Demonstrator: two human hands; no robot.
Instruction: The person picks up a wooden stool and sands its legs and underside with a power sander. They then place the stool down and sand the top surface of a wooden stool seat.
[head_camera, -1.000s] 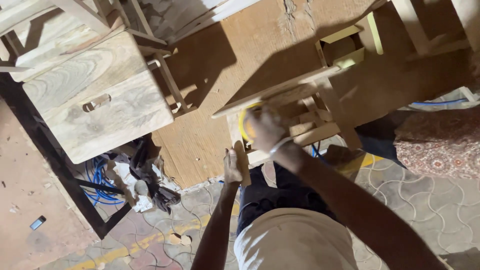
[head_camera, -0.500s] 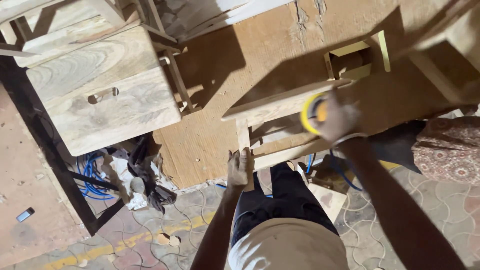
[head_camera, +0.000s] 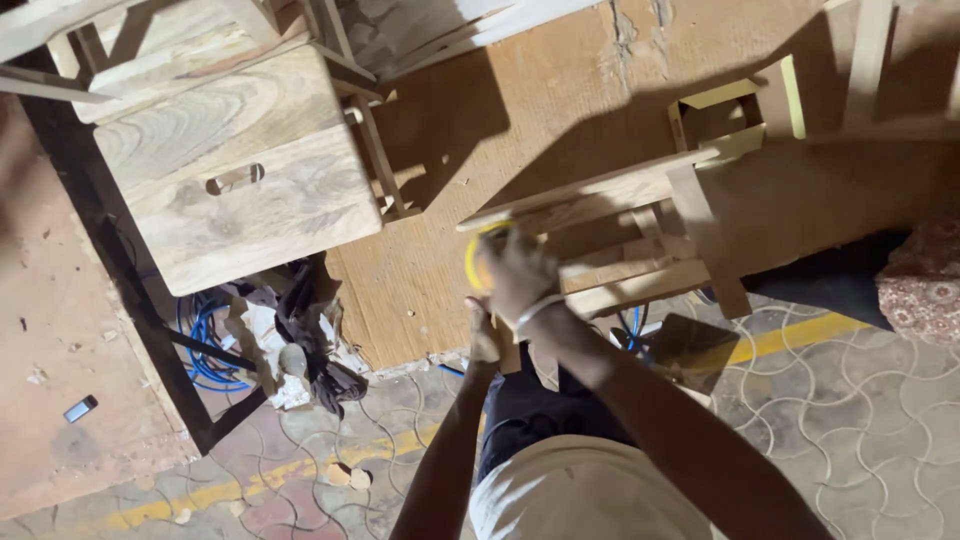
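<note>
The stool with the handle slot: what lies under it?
Below the stool, a blue cable coil, dark rags and pale scraps lie on the floor. Anything directly beneath its seat is hidden.

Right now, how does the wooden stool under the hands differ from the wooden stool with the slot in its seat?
The stool being worked on lies on its side, legs exposed; the slotted stool shows its seat from above. The right hand presses a yellow sanding pad on the first; nothing touches the second. Both are pale bare wood.
</note>
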